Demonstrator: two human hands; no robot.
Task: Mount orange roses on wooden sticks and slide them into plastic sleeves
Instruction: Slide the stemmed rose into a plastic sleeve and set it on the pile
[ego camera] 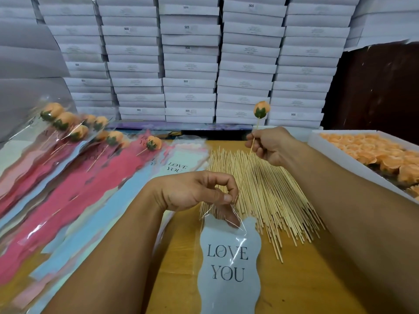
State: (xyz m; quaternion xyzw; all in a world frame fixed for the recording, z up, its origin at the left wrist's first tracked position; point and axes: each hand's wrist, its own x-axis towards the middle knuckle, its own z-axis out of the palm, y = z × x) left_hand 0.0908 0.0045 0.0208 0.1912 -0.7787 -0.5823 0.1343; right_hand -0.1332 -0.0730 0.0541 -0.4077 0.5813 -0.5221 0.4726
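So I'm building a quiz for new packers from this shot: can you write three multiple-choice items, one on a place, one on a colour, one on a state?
1. Where does the tray of loose roses sit?
A. at the right edge of the table
B. under the finished sleeves
C. on top of the stacked boxes

2. What colour is the printed panel of the sleeve nearest the camera?
A. red
B. pale blue
C. green

3. What is the right hand doing?
A. lying flat on the pile of sticks
B. holding nothing
C. pinching a stick with a rose on top

Answers: 1 A, the white tray lies at the far right; 2 B, "LOVE YOU" sits on pale blue; 3 C, the fingers grip the stick below the raised rose.
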